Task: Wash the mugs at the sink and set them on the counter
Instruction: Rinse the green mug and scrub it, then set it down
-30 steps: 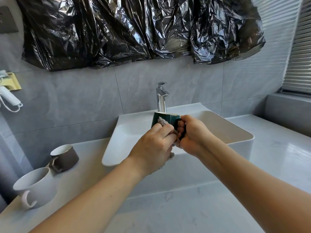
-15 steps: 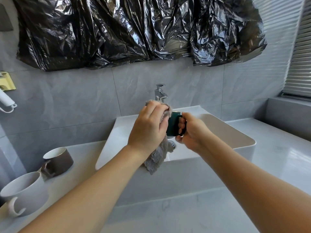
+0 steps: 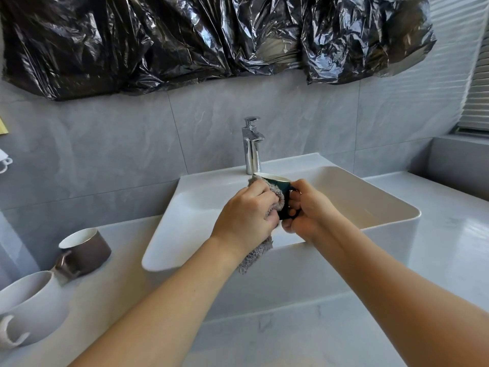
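Over the white sink basin (image 3: 391, 207) I hold a dark green mug (image 3: 284, 185) upright, its pale inside just showing. My right hand (image 3: 308, 210) grips it by the handle. My left hand (image 3: 246, 215) presses a grey cloth (image 3: 275, 193) against the mug's left side, and the cloth's tail hangs down below that hand. On the counter to the left lie a brown mug (image 3: 84, 251) and a white mug (image 3: 29, 308), both tipped on their sides.
A chrome tap (image 3: 251, 147) stands behind the mug at the back of the basin; no water is seen running. Black plastic sheeting (image 3: 211, 35) hangs on the grey tiled wall. The pale counter (image 3: 449, 234) runs to the right of the sink.
My left hand with the cloth came down from the mug's top to its left side. The mug turned upright and dropped a little lower over the basin. The view shifted slightly.
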A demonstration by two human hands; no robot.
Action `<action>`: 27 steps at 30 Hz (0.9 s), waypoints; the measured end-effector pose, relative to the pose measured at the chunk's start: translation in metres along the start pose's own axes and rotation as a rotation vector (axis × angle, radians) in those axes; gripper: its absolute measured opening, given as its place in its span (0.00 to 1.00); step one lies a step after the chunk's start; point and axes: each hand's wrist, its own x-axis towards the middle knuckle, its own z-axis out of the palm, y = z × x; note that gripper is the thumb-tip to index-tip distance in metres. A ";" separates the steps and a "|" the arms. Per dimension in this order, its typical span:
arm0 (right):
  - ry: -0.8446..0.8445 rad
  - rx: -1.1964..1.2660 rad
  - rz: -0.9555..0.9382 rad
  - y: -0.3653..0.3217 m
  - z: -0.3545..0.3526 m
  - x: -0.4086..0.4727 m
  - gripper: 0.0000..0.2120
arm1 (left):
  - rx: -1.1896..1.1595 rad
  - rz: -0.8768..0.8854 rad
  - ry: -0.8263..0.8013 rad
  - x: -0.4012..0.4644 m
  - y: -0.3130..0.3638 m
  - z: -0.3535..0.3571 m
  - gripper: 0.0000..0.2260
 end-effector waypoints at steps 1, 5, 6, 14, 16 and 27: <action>-0.009 0.026 0.001 0.000 -0.001 0.000 0.25 | -0.006 0.000 -0.007 0.000 0.001 0.000 0.06; -0.006 0.063 -0.004 -0.001 -0.004 0.002 0.26 | -0.043 -0.011 -0.043 0.000 0.001 -0.002 0.06; 0.008 0.076 -0.006 -0.001 -0.004 0.002 0.24 | -0.060 -0.021 -0.068 -0.001 0.000 -0.002 0.06; 0.132 0.284 -0.007 -0.007 -0.011 -0.001 0.16 | -0.022 -0.182 -0.200 -0.002 -0.005 -0.005 0.04; 0.133 0.283 -0.015 -0.007 -0.012 0.000 0.16 | -0.067 -0.144 -0.012 -0.003 -0.006 -0.009 0.04; -0.032 0.098 0.012 -0.003 -0.010 0.001 0.20 | -0.171 -0.014 0.072 0.009 0.000 -0.010 0.06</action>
